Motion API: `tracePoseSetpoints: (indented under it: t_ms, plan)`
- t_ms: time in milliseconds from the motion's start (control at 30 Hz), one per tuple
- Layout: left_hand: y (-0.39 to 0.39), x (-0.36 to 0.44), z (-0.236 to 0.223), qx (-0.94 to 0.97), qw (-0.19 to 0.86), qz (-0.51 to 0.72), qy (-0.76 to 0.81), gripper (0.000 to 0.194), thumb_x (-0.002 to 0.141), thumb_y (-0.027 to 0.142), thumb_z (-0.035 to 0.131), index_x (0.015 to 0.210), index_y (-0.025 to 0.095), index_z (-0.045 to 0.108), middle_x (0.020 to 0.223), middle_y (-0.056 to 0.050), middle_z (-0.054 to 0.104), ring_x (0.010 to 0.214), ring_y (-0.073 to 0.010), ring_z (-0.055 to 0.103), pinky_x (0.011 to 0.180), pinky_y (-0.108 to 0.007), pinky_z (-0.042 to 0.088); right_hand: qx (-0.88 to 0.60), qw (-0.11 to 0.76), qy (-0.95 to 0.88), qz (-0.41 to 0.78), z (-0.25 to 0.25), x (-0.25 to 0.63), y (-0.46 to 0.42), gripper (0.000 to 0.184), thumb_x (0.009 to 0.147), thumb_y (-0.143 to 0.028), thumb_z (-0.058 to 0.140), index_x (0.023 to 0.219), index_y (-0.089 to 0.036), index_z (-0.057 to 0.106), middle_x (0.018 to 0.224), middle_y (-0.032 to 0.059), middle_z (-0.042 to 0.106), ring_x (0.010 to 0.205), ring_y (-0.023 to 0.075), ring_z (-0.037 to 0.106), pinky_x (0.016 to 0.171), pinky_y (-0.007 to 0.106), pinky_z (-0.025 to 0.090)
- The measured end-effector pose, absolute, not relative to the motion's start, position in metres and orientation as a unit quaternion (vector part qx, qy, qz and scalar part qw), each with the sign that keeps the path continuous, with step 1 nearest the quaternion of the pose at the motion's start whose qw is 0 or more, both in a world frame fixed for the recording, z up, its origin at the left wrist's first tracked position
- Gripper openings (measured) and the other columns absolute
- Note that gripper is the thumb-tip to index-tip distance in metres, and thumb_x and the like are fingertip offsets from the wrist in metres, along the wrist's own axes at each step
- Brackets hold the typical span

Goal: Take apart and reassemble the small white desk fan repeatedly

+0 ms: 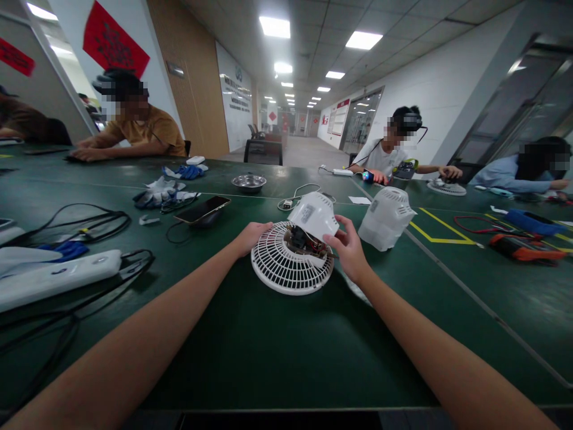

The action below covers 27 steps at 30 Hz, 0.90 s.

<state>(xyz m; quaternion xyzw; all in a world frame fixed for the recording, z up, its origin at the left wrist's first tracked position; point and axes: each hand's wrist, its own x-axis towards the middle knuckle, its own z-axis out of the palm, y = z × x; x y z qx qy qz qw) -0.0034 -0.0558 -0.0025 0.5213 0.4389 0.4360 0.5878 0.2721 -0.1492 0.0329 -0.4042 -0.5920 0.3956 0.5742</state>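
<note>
A round white fan grille [280, 272] lies on the green table in front of me. My left hand [253, 237] grips its left rim, the fingers partly out of sight behind it. Over the middle of the grille sits a tilted white plastic motor cover [313, 210], with dark motor parts and wires [303, 242] exposed beneath it. My right hand [351, 251] holds the cover's right edge between thumb and fingers. Close to that hand stands a second white plastic housing [387, 220] with vent slots. Behind the cover lies a white cable [289, 203] with a plug.
A steel bowl [249, 182], a phone [203, 209] and crumpled gloves [163, 194] lie beyond my left arm. A power strip [62, 278] with black cables is at left. At right lies an orange multimeter [526, 248]. Other people sit around the table.
</note>
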Motion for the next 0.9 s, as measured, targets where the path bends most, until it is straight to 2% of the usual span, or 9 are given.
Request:
tracePoseSetpoints:
  t_ms: [200, 367, 467, 600, 733, 833, 900]
  plan:
    - [-0.052, -0.005, -0.004, 0.552, 0.545, 0.43, 0.461, 0.028, 0.084, 0.041, 0.071, 0.086, 0.013, 0.076, 0.086, -0.01, 0.078, 0.078, -0.0226, 0.073, 0.077, -0.034, 0.055, -0.411, 0.484, -0.731, 0.249, 0.038, 0.279, -0.156, 0.07, 0.075, -0.037, 0.079, 0.136, -0.03, 0.045, 0.109, 0.006, 0.068, 0.103, 0.0291, 0.064, 0.096, 0.051, 0.05]
    - [-0.057, -0.006, 0.01, 0.656, 0.369, 0.449, 0.481, 0.028, 0.081, 0.03, 0.073, 0.106, 0.02, 0.077, 0.114, -0.009, 0.076, 0.106, -0.0267, 0.069, 0.096, -0.036, 0.05, -0.408, 0.475, -0.744, 0.233, 0.037, 0.281, -0.154, 0.07, 0.078, -0.033, 0.075, 0.14, -0.029, 0.044, 0.113, 0.0071, 0.068, 0.104, 0.0294, 0.064, 0.098, 0.051, 0.049]
    - [-0.066, -0.004, 0.022, 0.732, 0.294, 0.44, 0.43, 0.028, 0.082, 0.02, 0.067, 0.108, 0.024, 0.078, 0.124, -0.008, 0.072, 0.119, -0.0279, 0.064, 0.104, -0.04, 0.047, -0.41, 0.471, -0.747, 0.228, 0.038, 0.28, -0.154, 0.07, 0.078, -0.031, 0.074, 0.141, -0.029, 0.043, 0.114, 0.0073, 0.067, 0.104, 0.03, 0.064, 0.1, 0.053, 0.047]
    - [-0.077, 0.006, 0.033, 0.782, 0.317, 0.396, 0.363, 0.036, 0.075, 0.005, 0.06, 0.098, 0.024, 0.08, 0.115, -0.006, 0.076, 0.112, -0.0281, 0.067, 0.105, -0.042, 0.048, -0.405, 0.451, -0.771, 0.196, 0.04, 0.278, -0.155, 0.071, 0.075, -0.028, 0.074, 0.139, -0.027, 0.045, 0.129, 0.0108, 0.062, 0.112, 0.0322, 0.061, 0.102, 0.053, 0.047]
    - [-0.086, 0.018, 0.034, 0.785, 0.276, 0.39, 0.394, 0.037, 0.077, 0.004, 0.053, 0.096, 0.022, 0.079, 0.112, -0.008, 0.077, 0.11, -0.0311, 0.068, 0.105, -0.045, 0.046, -0.411, 0.437, -0.78, 0.177, 0.038, 0.277, -0.153, 0.073, 0.075, -0.026, 0.072, 0.142, -0.025, 0.042, 0.14, 0.0136, 0.055, 0.121, 0.0341, 0.057, 0.102, 0.052, 0.048]
    - [-0.094, 0.023, 0.036, 0.795, 0.251, 0.382, 0.398, 0.038, 0.082, 0.013, 0.053, 0.114, 0.021, 0.073, 0.119, -0.008, 0.074, 0.112, -0.0305, 0.067, 0.104, -0.044, 0.048, -0.418, 0.429, -0.783, 0.17, 0.036, 0.278, -0.151, 0.078, 0.076, -0.027, 0.072, 0.146, -0.024, 0.038, 0.143, 0.0148, 0.053, 0.124, 0.0349, 0.056, 0.102, 0.054, 0.048]
    - [-0.1, 0.023, 0.037, 0.82, 0.237, 0.374, 0.364, 0.049, 0.083, 0.016, 0.053, 0.131, 0.021, 0.061, 0.127, -0.008, 0.07, 0.118, -0.0292, 0.064, 0.105, -0.045, 0.047, -0.423, 0.418, -0.786, 0.173, 0.034, 0.278, -0.151, 0.083, 0.076, -0.03, 0.074, 0.149, -0.024, 0.033, 0.142, 0.0152, 0.054, 0.124, 0.035, 0.057, 0.102, 0.055, 0.048]
